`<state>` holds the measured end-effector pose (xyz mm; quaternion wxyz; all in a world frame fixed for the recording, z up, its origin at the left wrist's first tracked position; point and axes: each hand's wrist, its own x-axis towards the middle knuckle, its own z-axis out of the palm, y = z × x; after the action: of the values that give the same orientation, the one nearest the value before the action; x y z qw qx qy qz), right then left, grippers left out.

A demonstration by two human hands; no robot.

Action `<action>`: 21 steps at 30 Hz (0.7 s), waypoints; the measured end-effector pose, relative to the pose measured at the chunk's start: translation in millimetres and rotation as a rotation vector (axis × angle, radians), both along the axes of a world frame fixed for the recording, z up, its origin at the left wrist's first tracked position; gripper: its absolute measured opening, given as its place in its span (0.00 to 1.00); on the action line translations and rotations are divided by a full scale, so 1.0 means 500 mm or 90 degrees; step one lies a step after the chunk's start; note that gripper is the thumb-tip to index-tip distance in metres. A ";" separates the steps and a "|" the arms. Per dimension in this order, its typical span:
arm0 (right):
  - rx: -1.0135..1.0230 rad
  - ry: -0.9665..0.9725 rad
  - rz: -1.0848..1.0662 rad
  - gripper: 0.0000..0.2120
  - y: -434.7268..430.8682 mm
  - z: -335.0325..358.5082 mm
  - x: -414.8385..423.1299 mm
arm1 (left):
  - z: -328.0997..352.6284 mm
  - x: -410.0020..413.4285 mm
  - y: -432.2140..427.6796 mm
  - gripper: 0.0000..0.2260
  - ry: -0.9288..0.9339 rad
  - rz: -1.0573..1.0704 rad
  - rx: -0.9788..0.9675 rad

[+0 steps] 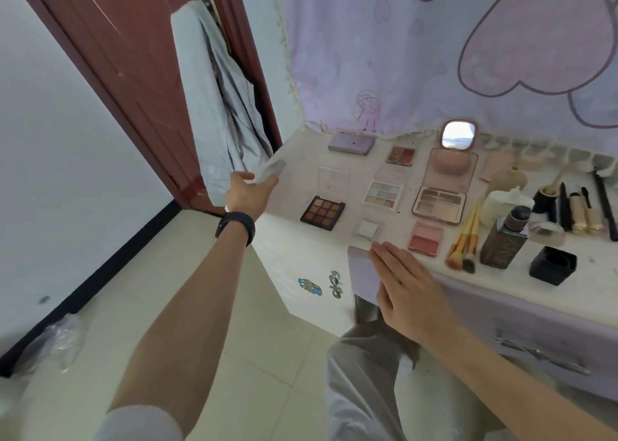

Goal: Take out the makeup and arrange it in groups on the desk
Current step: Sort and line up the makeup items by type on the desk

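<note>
Head view: left hand pinches a flat pale case over the tabletop's left edge, with its long axis angled in toward the far edge. The palette group lies to its right; the brown palette is closest, with a bare patch between. Right hand is flat, fingers straight, holding nothing, at the front edge by the white compact. Left hand looks nearer for the set-down.
</note>
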<state>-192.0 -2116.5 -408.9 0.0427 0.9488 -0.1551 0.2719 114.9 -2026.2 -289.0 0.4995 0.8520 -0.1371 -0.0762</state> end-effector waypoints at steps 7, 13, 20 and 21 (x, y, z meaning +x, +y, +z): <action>0.135 -0.038 0.035 0.21 0.021 0.042 -0.007 | 0.070 -0.142 0.079 0.25 0.008 -0.083 -0.206; 0.760 -0.223 0.023 0.22 0.038 0.178 -0.043 | 0.091 -0.309 0.108 0.26 -0.043 -0.284 -0.270; 1.202 -0.368 0.048 0.09 0.013 0.283 -0.095 | 0.087 -0.428 0.094 0.33 -0.259 -0.448 -0.078; 1.264 -0.391 0.055 0.09 0.012 0.284 -0.105 | 0.086 -0.439 0.091 0.34 -0.273 -0.440 -0.079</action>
<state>-244.7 -2110.6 -266.9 -0.8085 0.4519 -0.2795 0.2530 -104.6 -1980.9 -245.9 0.4554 0.7205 -0.5204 -0.0516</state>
